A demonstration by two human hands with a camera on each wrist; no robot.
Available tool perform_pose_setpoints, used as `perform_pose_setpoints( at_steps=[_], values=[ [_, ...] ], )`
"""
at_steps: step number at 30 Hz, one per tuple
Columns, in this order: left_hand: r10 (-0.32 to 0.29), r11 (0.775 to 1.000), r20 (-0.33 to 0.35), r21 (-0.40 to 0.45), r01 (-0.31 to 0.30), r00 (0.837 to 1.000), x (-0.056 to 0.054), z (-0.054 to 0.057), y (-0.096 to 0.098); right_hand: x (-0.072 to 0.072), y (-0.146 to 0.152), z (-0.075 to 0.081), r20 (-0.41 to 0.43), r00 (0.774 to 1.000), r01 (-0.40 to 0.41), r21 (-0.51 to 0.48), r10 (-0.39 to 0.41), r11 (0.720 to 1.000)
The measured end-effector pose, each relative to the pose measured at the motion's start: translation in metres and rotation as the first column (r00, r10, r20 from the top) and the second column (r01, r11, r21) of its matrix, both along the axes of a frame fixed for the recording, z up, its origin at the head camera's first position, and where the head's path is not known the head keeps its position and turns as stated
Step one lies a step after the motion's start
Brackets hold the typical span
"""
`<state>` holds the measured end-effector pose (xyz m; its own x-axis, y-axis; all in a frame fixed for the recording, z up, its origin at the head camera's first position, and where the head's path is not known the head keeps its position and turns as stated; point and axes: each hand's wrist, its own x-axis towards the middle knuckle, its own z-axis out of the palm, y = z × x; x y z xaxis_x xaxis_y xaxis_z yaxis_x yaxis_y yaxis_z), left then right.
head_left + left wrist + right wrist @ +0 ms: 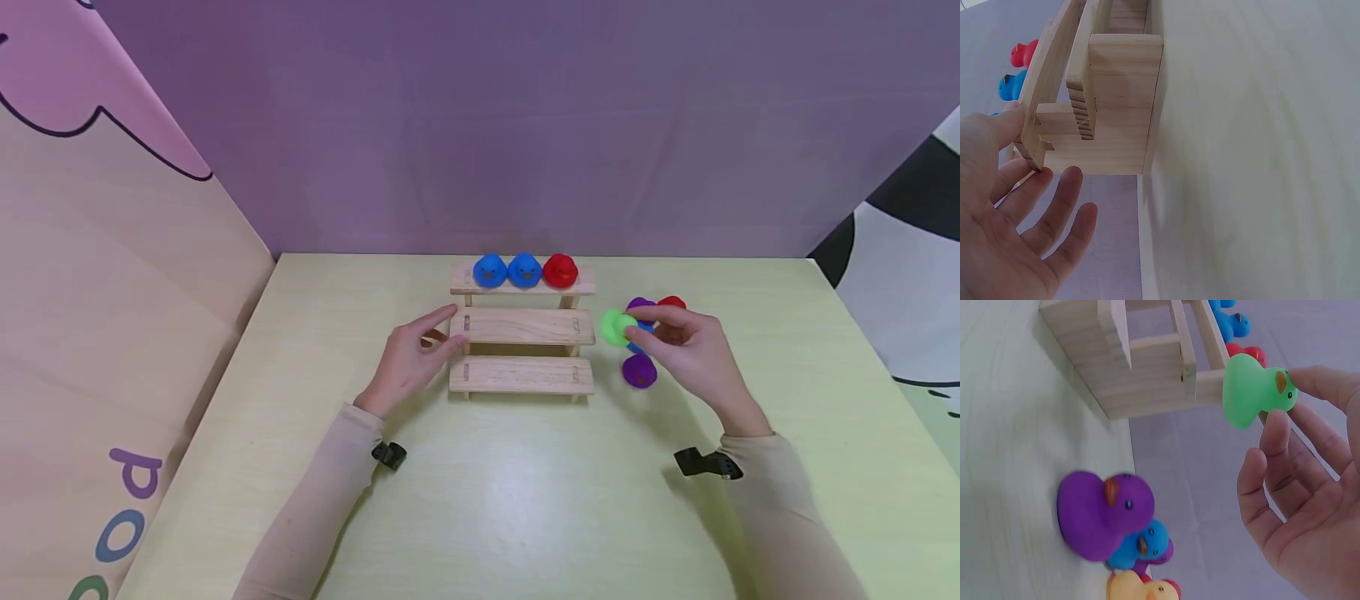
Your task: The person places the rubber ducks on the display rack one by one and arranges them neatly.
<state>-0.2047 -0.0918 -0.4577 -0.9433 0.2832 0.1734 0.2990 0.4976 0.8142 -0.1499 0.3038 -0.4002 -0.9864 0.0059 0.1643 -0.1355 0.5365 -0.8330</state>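
Observation:
A three-step wooden rack (525,326) stands on the table. My left hand (408,358) holds the left end of its middle step between thumb and fingers; in the left wrist view the other fingers (1065,209) spread below. Over the table to the right of the rack, my right hand (693,354) pinches a light green rubber duck (1247,390) by its head. On the top step sit two blue ducks (490,272) and a red duck (560,272) in a row. The middle and bottom steps hold no ducks.
Beneath and beside my right hand, a purple duck (1094,515), a blue duck (1147,540), a yellow duck (1130,587) and others sit close together on the table (487,517). A purple backdrop (525,125) rises behind the table's far edge.

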Motion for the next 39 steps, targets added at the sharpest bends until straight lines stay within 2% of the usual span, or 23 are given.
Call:
perform_pose_setpoints(
  at_steps=[5,22,39],
  values=[
    [0.001,1.0,-0.005,-0.005,-0.001,1.0,0.0,0.001,0.001,-0.003,-0.009,-0.001,-0.017,1.0,-0.027,-0.029,0.027,0.999],
    [0.001,1.0,0.011,-0.001,-0.001,1.0,0.001,0.002,0.001,-0.014,-0.049,0.001,-0.037,0.995,-0.087,0.023,0.088,0.996],
    [-0.002,1.0,0.01,0.0,0.002,1.0,0.0,0.001,0.001,-0.026,-0.082,0.0,0.022,0.993,-0.118,-0.027,0.118,0.993]
  ],
)
